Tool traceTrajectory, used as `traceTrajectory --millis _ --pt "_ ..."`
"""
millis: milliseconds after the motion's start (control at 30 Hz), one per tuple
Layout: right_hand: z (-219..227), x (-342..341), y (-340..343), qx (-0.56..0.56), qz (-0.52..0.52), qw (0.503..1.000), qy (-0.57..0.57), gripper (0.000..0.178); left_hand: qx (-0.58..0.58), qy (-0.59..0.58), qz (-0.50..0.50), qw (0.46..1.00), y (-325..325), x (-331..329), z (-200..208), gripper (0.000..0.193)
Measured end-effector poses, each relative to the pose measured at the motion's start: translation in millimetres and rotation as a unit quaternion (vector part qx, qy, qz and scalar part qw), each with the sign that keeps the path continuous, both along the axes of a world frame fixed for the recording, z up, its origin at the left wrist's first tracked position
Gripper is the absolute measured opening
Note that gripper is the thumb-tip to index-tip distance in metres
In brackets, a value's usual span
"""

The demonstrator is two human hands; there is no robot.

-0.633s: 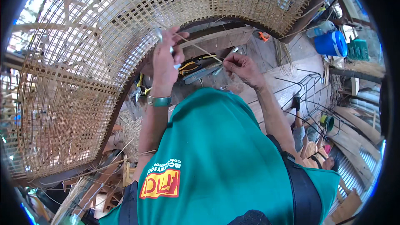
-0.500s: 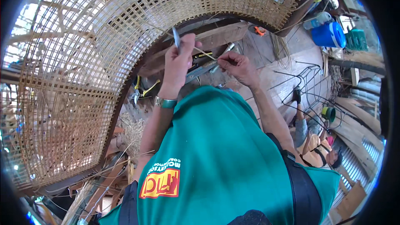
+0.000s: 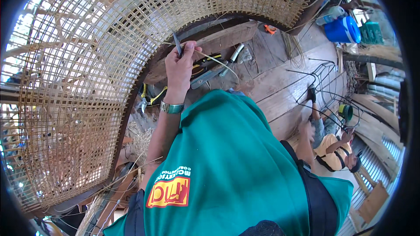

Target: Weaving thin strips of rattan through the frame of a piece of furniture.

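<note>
My left hand (image 3: 180,63), closed, grips a knife whose pointed grey blade (image 3: 176,43) sticks up past the thumb. A thin pale cane strip (image 3: 217,61) also passes through that hand; its loose end curves down to the right, and its other side runs toward the woven cane panel (image 3: 144,26). This panel has an open square lattice and a dark curved wooden frame (image 3: 151,59) close to the left hand. My right hand (image 3: 307,132) is low at my right side, away from the strip, its fingers smeared by motion.
Yellow-handled pruning shears (image 3: 143,100) and other hand tools (image 3: 210,74) lie on the plank floor (image 3: 280,98). At right are a bent black metal rod frame (image 3: 321,83), a blue cooler (image 3: 343,30) and a seated person (image 3: 334,150). Cane shavings (image 3: 141,136) lie lower left.
My right hand has let go of the cane strip and moved down to my right side. The strip's freed end now hangs curved. My left hand has shifted slightly left and down.
</note>
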State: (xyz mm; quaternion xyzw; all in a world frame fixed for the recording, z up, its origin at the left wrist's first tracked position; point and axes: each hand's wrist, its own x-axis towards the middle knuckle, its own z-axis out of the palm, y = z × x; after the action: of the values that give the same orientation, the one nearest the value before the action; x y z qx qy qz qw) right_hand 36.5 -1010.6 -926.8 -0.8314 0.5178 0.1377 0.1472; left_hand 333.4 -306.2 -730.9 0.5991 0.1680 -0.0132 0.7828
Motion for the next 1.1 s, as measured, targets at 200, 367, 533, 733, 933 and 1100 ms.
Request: traceTrajectory --millis 200,367,533,733,933,1100 --pt "-33 3 0 -0.079 0.231 0.97 0.009 0.046 -0.004 0.013 -0.04 0.999 -27 7 -3 0.03" --pt "161 218 351 0.452 0.358 0.722 -0.382 0.07 -0.04 -0.057 -0.081 0.994 -71 -22 27 0.031" --pt "263 222 375 0.471 0.309 0.792 -0.235 0.03 -0.104 -0.091 -0.067 0.988 -65 -18 98 0.033" --pt "323 224 347 0.537 0.382 0.731 -0.178 0.036 -0.021 -0.139 0.01 0.99 -4 -5 146 0.027" --pt "351 300 455 0.577 0.406 0.653 -0.275 0.045 0.04 -0.178 0.071 0.981 -16 -4 130 0.04" --pt "378 321 489 0.553 0.407 0.649 -0.327 0.02 0.19 -0.203 0.09 0.956 1 -11 175 0.035"
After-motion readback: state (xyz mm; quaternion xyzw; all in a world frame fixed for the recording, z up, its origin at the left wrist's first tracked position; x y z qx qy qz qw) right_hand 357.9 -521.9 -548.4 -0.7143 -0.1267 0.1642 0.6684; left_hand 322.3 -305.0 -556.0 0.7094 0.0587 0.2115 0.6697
